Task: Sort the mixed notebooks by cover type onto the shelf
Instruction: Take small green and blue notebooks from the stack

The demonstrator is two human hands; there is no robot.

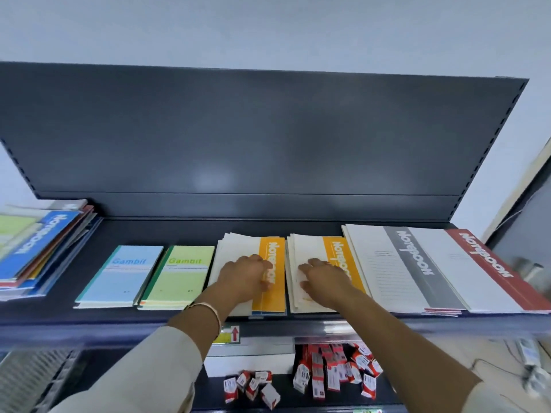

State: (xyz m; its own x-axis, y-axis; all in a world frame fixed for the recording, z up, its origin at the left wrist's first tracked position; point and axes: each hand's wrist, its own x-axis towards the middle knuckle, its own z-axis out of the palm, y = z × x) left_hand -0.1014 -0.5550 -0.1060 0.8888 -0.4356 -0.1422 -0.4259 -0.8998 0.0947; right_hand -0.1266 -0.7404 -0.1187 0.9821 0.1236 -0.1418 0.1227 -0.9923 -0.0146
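Two stacks of white notebooks with orange bands lie side by side on the dark shelf [193, 231]. My left hand [247, 274] rests on the left orange stack [235, 248], fingers bent over its orange band. My right hand [323, 277] lies flat on the right orange stack [307, 245]. Left of them sit a blue Gambit notebook stack [122, 278] and a green Gambit stack [179, 278]. On the right lie a grey-band stack [396, 269] and a red-band stack [477, 269]. A mixed pile of notebooks [38, 248] sits at the far left.
The shelf's dark back panel [253, 138] rises behind the stacks. On the lower shelf lie several small red and white boxes [334, 368]. A price label with a red arrow [229, 333] hangs on the shelf's front edge.
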